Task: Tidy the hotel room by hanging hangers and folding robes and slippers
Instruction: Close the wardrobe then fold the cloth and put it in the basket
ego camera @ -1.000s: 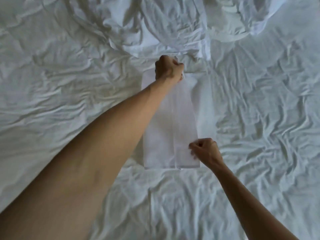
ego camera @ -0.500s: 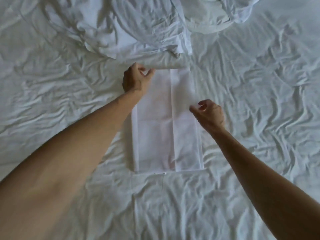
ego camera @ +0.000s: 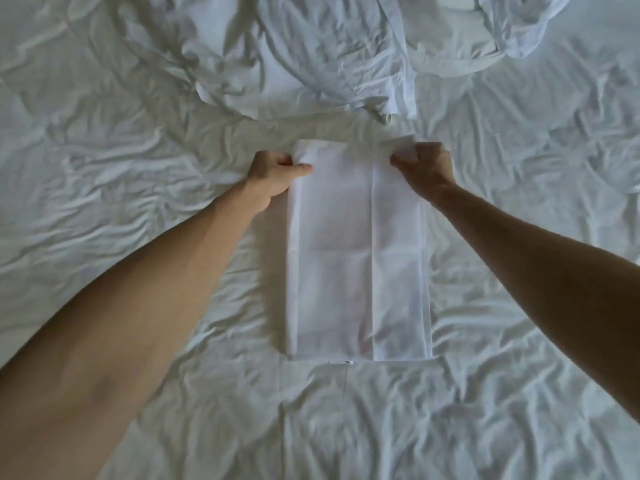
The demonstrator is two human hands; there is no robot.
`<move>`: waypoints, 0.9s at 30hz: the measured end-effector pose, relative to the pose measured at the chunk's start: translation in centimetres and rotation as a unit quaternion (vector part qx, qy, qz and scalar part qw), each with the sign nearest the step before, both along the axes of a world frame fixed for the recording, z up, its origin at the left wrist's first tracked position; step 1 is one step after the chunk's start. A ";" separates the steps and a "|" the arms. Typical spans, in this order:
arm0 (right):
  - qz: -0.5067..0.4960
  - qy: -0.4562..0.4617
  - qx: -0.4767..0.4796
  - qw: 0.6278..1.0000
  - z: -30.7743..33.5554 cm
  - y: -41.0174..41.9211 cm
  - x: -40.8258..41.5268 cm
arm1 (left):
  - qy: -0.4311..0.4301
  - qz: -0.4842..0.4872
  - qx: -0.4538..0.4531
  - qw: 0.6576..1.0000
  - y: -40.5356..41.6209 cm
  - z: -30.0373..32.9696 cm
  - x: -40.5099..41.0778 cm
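Bedroom: rumpled white bed sheet (ego camera: 104,174) fills the view.

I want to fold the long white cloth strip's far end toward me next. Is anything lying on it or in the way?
Nothing visible does. The left hand and right hand pinch the far corners of the long white folded cloth strip, whose surface is bare. The crumpled white fabric pile lies beyond it, apart, on the wrinkled white bedsheet.

no readable text, small tag (ego camera: 341,362) at folded robe's (ego camera: 358,258) near edge too blurred to read
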State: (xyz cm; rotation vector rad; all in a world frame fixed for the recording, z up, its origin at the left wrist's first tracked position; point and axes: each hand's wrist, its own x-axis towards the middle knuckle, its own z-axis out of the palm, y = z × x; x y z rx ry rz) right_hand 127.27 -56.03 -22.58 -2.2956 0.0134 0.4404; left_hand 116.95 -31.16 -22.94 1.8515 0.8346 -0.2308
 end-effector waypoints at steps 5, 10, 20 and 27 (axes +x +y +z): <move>0.106 -0.124 -0.006 0.987 3.1 -4.6 -7.7 | -0.101 -0.084 0.100 0.986 -1.5 2.0 -7.2; 0.277 -0.193 -0.014 0.941 1.8 -11.3 -18.4 | -0.168 -0.295 0.248 0.907 -4.2 1.1 -18.2; 0.315 -0.076 -0.157 0.933 1.2 -12.6 -27.9 | -0.142 -0.303 0.216 0.917 -7.9 -0.5 -27.5; 0.267 -0.100 -0.171 0.943 0.8 0.9 -34.8 | 0.074 -0.005 0.120 0.990 -6.6 0.3 -19.9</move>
